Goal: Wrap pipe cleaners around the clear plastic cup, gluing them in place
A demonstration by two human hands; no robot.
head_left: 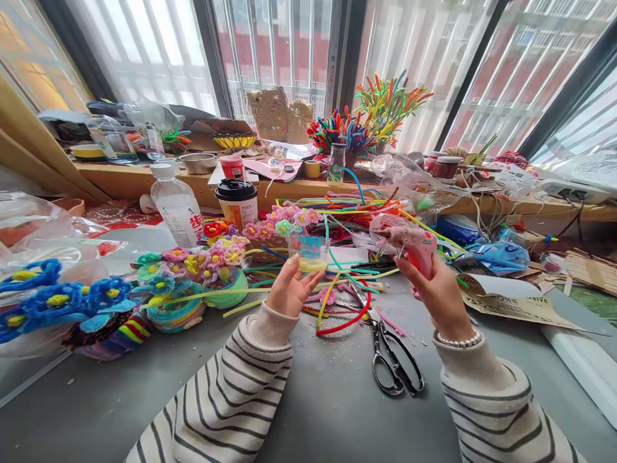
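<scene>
My right hand [436, 292] is wrapped round the handle of a pink glue gun [418, 247], its nozzle toward the left. My left hand [295, 289] holds a small clear plastic cup [308, 251] with blue print, its thumb and fingers at the cup's lower part. Black-handled scissors [393, 360] lie on the grey table [328, 411] between my forearms, blades among pipe cleaners. A red pipe cleaner [344, 328] curves beside the blades. Left of my left hand are pipe-cleaner flowers in pink and yellow [212, 260] and blue [62, 299].
A water bottle [176, 206] and a black-lidded paper cup [237, 204] stand at the back left. Behind them runs a cluttered wooden ledge [289, 188] with bundles of coloured pipe cleaners [343, 135]. Printed paper [515, 305] and a white bar [583, 370] lie at the right.
</scene>
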